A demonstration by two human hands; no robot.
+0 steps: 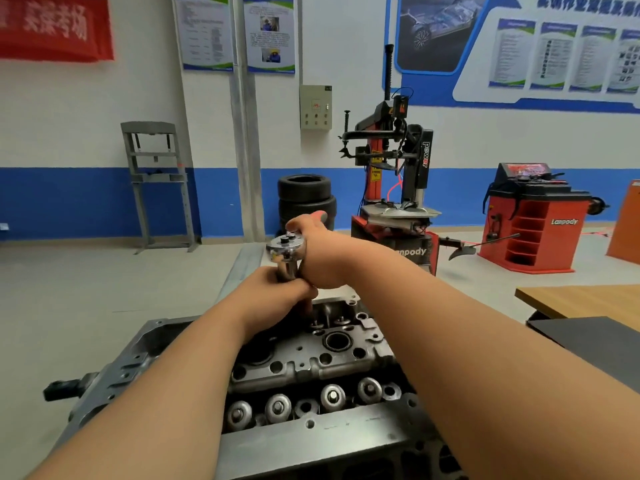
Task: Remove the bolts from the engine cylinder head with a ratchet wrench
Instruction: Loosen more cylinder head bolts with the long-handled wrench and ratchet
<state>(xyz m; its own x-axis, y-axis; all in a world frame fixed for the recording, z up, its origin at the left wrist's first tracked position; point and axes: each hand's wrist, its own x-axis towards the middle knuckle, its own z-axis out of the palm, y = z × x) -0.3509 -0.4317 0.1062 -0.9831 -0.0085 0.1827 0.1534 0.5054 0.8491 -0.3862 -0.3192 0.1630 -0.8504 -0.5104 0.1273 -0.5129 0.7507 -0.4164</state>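
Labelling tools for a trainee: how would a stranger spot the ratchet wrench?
Find the grey cylinder head at the bottom. Above its far end the left hand and right hand meet on the ratchet wrench. Its chrome disc head stands out against that dull grey metal.

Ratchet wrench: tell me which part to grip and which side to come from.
Grip the ratchet wrench by its red-tipped handle, coming from the right, as the right hand does: it juts away from the chrome head, so its far end likely gives most leverage. Steady the upright extension under that head from the left, where the left hand holds it.
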